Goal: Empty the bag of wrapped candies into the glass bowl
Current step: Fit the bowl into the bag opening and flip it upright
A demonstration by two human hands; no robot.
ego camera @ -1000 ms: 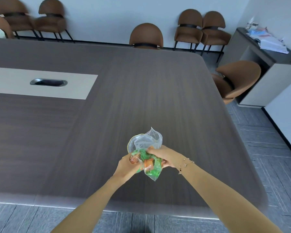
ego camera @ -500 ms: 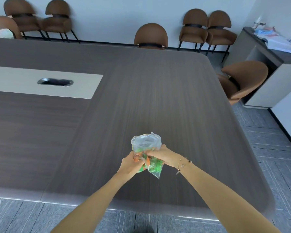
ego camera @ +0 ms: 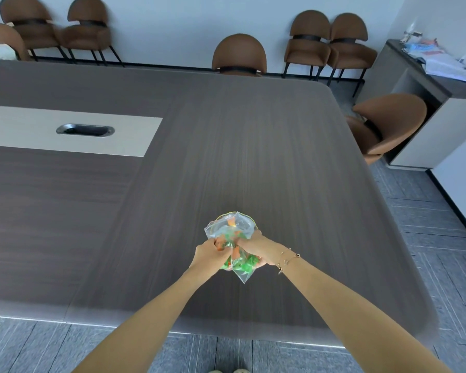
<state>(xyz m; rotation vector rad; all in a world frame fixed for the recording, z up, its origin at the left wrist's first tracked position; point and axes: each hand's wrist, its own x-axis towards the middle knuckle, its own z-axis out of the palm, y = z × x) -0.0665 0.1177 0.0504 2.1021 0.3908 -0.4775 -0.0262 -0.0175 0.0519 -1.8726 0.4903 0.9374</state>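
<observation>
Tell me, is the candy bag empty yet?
Not empty: green and orange candies still fill the bag, gripped by the left hand and right hand.

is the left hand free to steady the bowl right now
Probably not: the left hand and right hand both grip the candy bag, which covers nearly all of the bowl behind it.

The bag (ego camera: 230, 232) sits between the left hand (ego camera: 211, 251) and right hand (ego camera: 254, 244), above the near part of the surface (ego camera: 253, 157). The bowl (ego camera: 249, 218) lies just behind it, mostly hidden. Chairs (ego camera: 238, 55) line the wall beyond the surface's far edge
</observation>
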